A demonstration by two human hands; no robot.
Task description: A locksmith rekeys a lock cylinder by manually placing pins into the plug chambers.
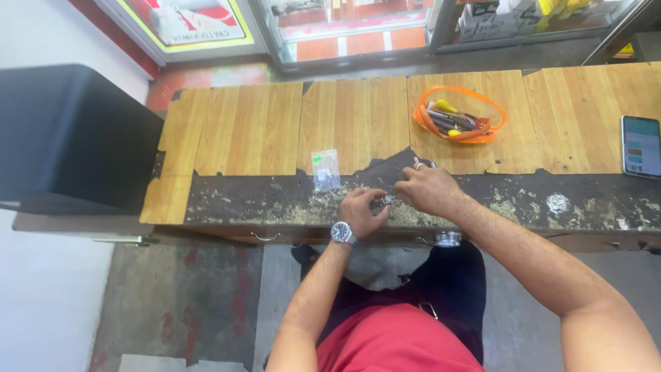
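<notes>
small metal part [383, 201] was pinched between left hand [363, 212] and right hand [428, 190], fingers clenched on it, braced on worn wooden bench [248, 131] for steadiness | clear plastic bag [325, 169] lay near | orange tool tray [460, 114] well apart

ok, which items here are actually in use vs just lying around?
In use:
- left hand and right hand, both on a small metal piece

Lying about:
- small clear bag
- orange container of tools
- phone
- black box
</notes>
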